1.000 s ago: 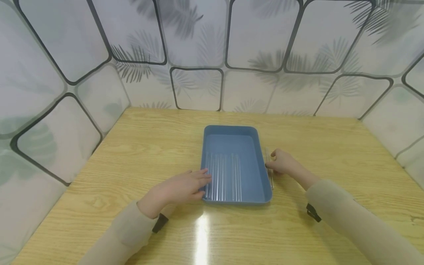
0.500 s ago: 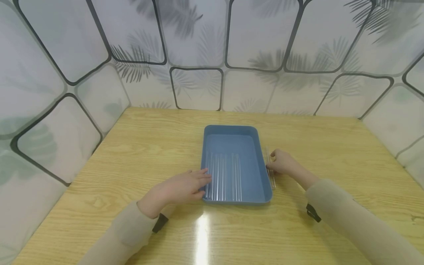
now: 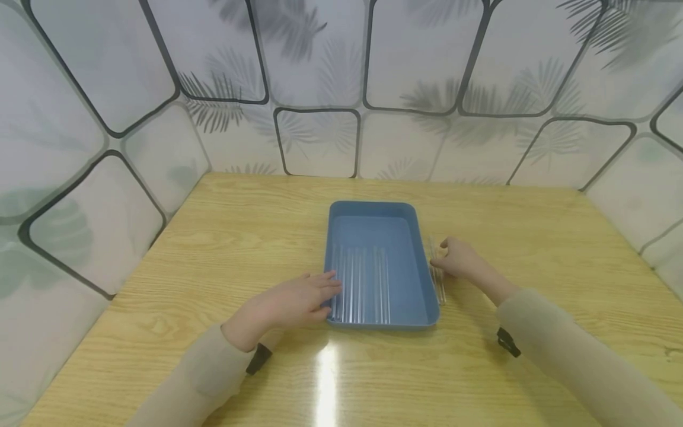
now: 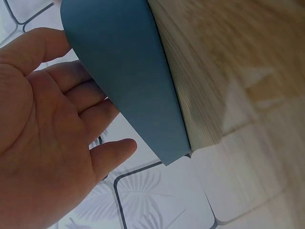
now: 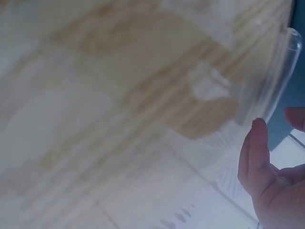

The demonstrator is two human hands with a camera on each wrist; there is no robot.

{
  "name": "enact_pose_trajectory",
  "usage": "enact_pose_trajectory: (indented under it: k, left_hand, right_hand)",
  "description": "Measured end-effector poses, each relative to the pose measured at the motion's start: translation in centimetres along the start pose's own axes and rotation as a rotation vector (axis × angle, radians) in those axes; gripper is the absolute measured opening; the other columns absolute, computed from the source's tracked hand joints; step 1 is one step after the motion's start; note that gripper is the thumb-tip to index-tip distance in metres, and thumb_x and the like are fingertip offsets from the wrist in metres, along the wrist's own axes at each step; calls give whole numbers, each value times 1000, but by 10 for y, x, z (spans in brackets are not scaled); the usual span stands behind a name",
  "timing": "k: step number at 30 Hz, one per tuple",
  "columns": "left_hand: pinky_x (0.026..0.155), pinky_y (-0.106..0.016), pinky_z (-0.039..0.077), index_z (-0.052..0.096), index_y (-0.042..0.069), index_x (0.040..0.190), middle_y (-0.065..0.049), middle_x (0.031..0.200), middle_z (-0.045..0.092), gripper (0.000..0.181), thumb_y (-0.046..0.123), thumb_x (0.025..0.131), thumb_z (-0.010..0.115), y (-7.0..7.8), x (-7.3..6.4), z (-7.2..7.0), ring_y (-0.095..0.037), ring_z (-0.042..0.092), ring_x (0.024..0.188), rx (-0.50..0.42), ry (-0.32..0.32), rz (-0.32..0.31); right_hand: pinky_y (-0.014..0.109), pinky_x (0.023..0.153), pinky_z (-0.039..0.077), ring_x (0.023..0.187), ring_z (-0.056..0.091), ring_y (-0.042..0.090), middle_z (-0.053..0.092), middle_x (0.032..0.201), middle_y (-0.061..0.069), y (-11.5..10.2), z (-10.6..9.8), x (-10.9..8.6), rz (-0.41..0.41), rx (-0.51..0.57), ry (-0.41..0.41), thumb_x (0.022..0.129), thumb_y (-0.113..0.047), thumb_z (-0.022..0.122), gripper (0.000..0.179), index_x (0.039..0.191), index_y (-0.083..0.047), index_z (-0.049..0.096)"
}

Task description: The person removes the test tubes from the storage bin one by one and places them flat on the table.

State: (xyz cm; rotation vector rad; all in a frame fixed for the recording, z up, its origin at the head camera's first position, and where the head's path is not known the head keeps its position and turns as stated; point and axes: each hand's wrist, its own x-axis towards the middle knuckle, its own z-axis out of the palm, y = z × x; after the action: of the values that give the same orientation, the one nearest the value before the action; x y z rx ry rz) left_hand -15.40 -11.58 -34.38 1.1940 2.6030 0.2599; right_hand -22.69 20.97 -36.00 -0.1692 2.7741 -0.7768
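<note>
A blue rectangular tray (image 3: 373, 231) sits on the wooden table with several long clear tubes (image 3: 354, 284) lying side by side inside. My left hand (image 3: 296, 302) rests at the tray's left rim, fingers extended over it; in the left wrist view the hand (image 4: 52, 124) is against the outer wall (image 4: 119, 71). More clear tubes (image 3: 440, 287) lie along the tray's right outer side. Over them is my right hand (image 3: 461, 259). In the right wrist view, a tube (image 5: 286, 67) stretches away beyond the fingertips, with thumb and fingers (image 5: 259, 143) apart and nothing pinched between them.
The wooden table (image 3: 240, 219) extends around the tray on all sides. Behind it and at both sides stand pale walls (image 3: 315, 142) with a leaf and dark-outline pattern. A bright light reflection (image 3: 326, 385) shows in front of the tray.
My right hand has shifted slightly right and away from the tray, its fingers coming off the tubes. The tubes beside the tray have spread a little to the right. My left hand stays still.
</note>
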Motion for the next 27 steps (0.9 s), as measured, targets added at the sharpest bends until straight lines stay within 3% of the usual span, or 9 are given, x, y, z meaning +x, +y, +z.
enact_pose_trajectory:
  k: [6,13,27]
  left_hand:
    - [103,-48,20,39,-1,131,-14,138,33,46,21,91,47,0,0,0,-27,20,130,5,4,4]
    - [103,-47,20,39,0,131,-14,138,33,46,22,91,47,0,0,0,-26,20,130,4,2,-2]
    - [103,-48,20,40,0,131,-14,137,34,46,21,91,48,1,0,0,-26,21,130,6,7,-3]
  right_hand:
    - [33,59,50,64,58,22,58,88,23,-10,-9,-8,-29,59,23,83,-18,51,58,123,18,29]
    - [29,54,49,63,57,18,59,84,15,-35,-13,-19,-110,54,66,83,-17,54,53,122,13,36]
    - [30,61,50,70,57,19,60,82,11,-64,20,-25,-231,-2,19,79,-12,58,42,110,13,47]
